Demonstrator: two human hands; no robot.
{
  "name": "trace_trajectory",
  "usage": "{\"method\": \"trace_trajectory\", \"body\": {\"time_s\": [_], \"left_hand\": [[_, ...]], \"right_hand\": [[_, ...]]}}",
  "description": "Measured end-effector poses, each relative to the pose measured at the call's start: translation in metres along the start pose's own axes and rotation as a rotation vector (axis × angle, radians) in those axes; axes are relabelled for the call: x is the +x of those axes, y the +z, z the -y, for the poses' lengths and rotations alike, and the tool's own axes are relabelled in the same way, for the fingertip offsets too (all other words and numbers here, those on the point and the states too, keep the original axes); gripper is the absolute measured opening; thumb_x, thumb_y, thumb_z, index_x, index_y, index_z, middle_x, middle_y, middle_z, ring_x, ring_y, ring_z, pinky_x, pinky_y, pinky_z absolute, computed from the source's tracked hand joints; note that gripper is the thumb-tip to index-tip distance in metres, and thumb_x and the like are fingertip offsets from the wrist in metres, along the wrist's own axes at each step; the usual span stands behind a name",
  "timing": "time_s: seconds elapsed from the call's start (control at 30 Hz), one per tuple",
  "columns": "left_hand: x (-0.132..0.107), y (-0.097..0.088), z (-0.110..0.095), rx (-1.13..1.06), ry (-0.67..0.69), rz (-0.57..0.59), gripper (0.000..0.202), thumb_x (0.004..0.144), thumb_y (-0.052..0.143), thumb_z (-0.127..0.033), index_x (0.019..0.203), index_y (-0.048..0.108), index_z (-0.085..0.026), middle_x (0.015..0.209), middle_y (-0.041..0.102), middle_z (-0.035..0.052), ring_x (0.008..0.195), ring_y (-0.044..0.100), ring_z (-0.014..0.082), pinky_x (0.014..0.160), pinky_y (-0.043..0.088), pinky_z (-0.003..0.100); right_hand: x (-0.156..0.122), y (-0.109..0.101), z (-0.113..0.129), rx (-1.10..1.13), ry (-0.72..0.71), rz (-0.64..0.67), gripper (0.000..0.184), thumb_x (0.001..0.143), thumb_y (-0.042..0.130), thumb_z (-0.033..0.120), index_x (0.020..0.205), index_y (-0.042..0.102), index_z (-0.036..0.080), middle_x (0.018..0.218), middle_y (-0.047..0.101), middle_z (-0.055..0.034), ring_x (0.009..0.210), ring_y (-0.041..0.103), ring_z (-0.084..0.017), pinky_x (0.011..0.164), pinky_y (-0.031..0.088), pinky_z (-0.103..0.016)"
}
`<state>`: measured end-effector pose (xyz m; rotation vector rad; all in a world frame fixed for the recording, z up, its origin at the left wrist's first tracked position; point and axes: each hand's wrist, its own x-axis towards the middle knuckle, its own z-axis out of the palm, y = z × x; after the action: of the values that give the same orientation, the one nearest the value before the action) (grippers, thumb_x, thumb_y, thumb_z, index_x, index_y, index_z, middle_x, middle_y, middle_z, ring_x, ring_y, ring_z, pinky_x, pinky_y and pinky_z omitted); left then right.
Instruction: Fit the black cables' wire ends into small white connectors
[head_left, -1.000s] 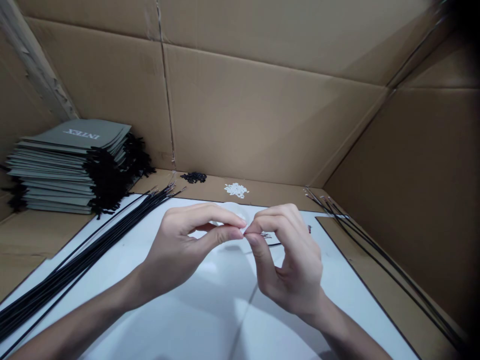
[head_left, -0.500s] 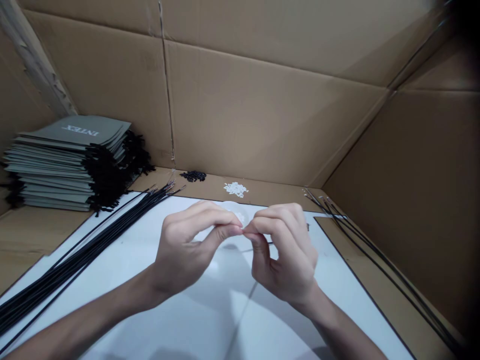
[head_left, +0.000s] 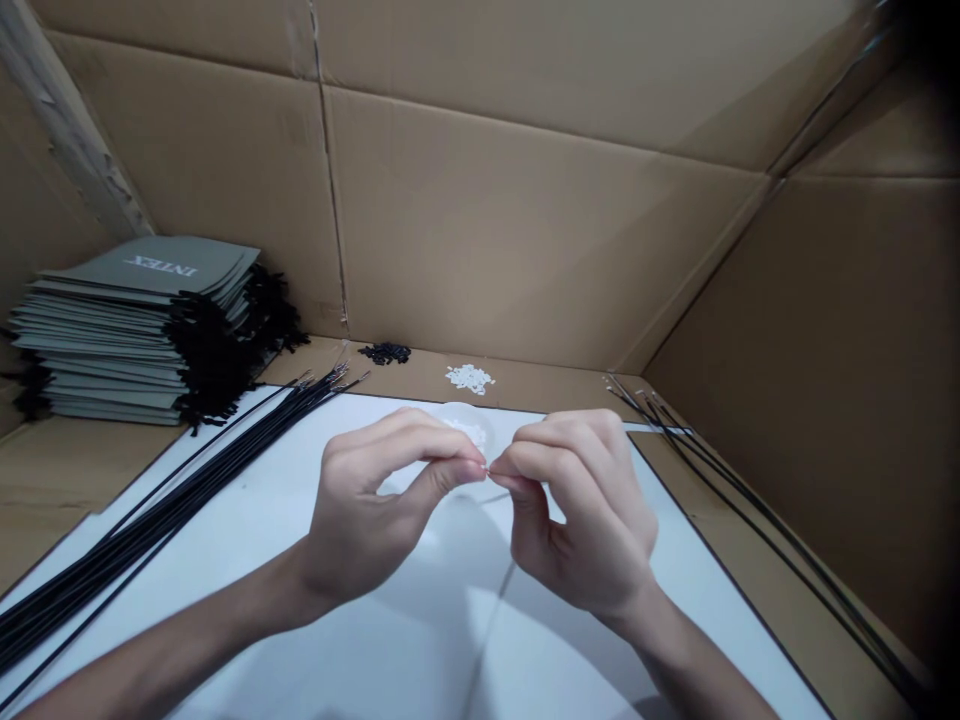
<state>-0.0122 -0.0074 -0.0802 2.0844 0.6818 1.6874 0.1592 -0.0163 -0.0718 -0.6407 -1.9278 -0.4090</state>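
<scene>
Gone from sight since the earlier frame: the cord's metal tip, now buried in the pinch. Left hand (head_left: 367, 520) and right hand (head_left: 585, 520) meet fingertip to fingertip, clamped on it above the white sheet (head_left: 315, 640); cord bundle (head_left: 150, 520) lies well left.

Left hand (head_left: 375, 520), right hand (head_left: 585, 520): bare, no sleeves, short nails.

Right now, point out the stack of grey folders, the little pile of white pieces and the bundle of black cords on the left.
Stack of grey folders (head_left: 142, 335), head view, on the front edges of the stack.
Pile of white pieces (head_left: 469, 377), head view, on the pile's middle.
Bundle of black cords (head_left: 172, 500), head view, midway along the bundle.
</scene>
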Motion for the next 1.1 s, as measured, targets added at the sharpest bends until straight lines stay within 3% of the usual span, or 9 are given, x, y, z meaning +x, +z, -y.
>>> {"method": "trace_trajectory", "body": {"time_s": [0.77,0.9,1.1], "left_hand": [[-0.003,0.003,0.015,-0.181,0.054,-0.011,0.014,0.089,0.069,-0.006,0.083,0.073,-0.018,0.079,0.075,0.0029,0.074,0.069,0.0141,0.069,0.059,0.025],[-0.005,0.005,0.014,-0.317,-0.135,-0.005,0.012,0.089,0.070,-0.011,0.081,0.074,-0.020,0.078,0.074,0.0016,0.075,0.068,0.0129,0.070,0.059,0.022],[-0.011,0.009,0.014,-0.736,-0.513,0.062,0.011,0.090,0.073,-0.021,0.080,0.076,-0.023,0.081,0.069,-0.0022,0.078,0.064,0.0078,0.072,0.054,0.014]], "right_hand": [[-0.002,-0.002,0.009,0.007,0.045,0.041,0.024,0.087,0.052,-0.005,0.090,0.056,0.018,0.078,0.063,-0.0015,0.074,0.053,-0.017,0.067,0.041,-0.035],[-0.003,-0.001,0.013,0.025,0.068,0.025,0.024,0.087,0.051,-0.005,0.090,0.056,0.018,0.079,0.063,-0.0016,0.075,0.052,-0.017,0.068,0.043,-0.033],[-0.005,0.006,0.017,0.004,0.074,-0.026,0.023,0.087,0.054,-0.006,0.091,0.057,0.016,0.079,0.063,-0.0032,0.077,0.054,-0.017,0.071,0.045,-0.033]]}}
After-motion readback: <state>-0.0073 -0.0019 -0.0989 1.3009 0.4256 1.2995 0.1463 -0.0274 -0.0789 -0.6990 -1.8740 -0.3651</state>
